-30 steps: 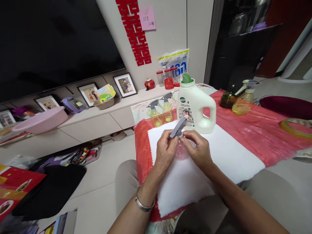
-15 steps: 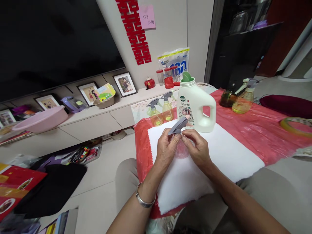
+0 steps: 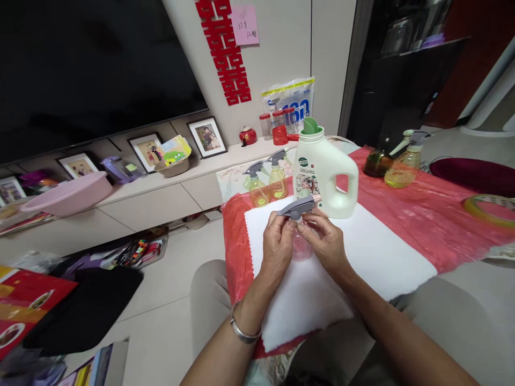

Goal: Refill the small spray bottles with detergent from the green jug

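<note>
A clear pink spray bottle (image 3: 301, 247) stands on a white cloth (image 3: 374, 252), with a grey trigger spray head (image 3: 298, 206) at its neck. My left hand (image 3: 278, 241) is closed round the left side of the neck and the spray head's base. From the other side my right hand (image 3: 326, 238) pinches the same collar, thumb towards the left thumb. The fingers hide most of the neck, so how far the head is seated cannot be seen. Just behind stands a pale green jug (image 3: 341, 161) with a green scoop-like piece (image 3: 310, 126) in its open mouth.
Two yellowish spray bottles (image 3: 257, 193) stand left of the jug. On the red table covering (image 3: 434, 214) at right are a brown bottle (image 3: 377, 161), another yellow spray bottle (image 3: 404, 166) and a tape roll (image 3: 491, 206). A low cabinet (image 3: 161, 198) runs along the wall.
The grey spray head has turned a little, its nozzle now pointing more to the right and lying flatter. Both hands stay at the neck, the left one shifted slightly right.
</note>
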Tool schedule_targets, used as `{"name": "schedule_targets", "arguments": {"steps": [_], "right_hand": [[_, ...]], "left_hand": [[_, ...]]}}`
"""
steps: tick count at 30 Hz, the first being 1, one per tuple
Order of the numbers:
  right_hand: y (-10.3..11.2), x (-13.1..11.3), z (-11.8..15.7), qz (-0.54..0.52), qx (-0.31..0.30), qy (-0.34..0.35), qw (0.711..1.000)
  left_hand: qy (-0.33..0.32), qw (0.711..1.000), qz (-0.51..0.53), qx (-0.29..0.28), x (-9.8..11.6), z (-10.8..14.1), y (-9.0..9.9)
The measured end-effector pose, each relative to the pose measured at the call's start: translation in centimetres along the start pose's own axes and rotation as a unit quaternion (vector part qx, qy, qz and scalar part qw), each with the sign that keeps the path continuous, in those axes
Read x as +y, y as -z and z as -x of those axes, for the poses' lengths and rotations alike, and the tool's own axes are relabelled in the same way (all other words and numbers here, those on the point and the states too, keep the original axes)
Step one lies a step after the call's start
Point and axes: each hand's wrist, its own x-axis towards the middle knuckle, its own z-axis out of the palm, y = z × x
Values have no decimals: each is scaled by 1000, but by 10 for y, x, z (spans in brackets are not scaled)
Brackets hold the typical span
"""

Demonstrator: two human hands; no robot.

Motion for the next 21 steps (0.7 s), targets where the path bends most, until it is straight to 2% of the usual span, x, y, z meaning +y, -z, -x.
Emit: {"name": "schedule_targets", "arguments": {"steps": [3, 6, 11, 14, 21], "right_hand": [[-2, 2, 1, -9, 6, -6, 1000], [-4, 6, 2, -20, 12, -13, 1000], [-6, 11, 4, -46, 23, -34, 998], [-7, 11, 3, -61, 22, -45, 997], [-6, 11, 3, -106, -23, -55, 993]], "left_hand": [[39, 996, 81, -8, 0, 2, -2], [63, 992, 112, -5, 0, 2, -5], [82, 991, 109, 18, 0, -2, -9], [96, 991, 91, 11, -2, -5, -8], [83, 995, 48, -10, -7, -9, -1]]}}
